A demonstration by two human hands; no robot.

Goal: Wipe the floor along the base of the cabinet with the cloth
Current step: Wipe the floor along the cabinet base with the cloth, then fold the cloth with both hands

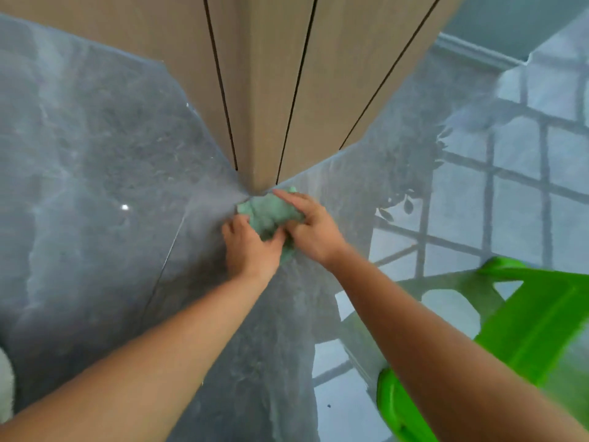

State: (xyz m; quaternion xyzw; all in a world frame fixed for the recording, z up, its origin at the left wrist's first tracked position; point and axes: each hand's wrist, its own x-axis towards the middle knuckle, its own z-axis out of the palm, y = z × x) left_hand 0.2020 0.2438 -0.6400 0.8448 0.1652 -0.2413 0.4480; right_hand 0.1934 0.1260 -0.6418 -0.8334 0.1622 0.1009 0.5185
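A crumpled pale green cloth (267, 212) lies on the glossy grey floor (105, 173), right at the bottom corner of the light wooden cabinet (264, 90). My left hand (250, 250) grips the cloth's near left edge with curled fingers. My right hand (310, 228) presses down on its right side, fingers stretched toward the cabinet's corner. Part of the cloth is hidden under both hands.
A bright green plastic stool (529, 327) stands on the floor at the lower right, close to my right forearm. The shiny tiles reflect a window grid on the right. A white fuzzy object (4, 387) peeks in at the lower left edge.
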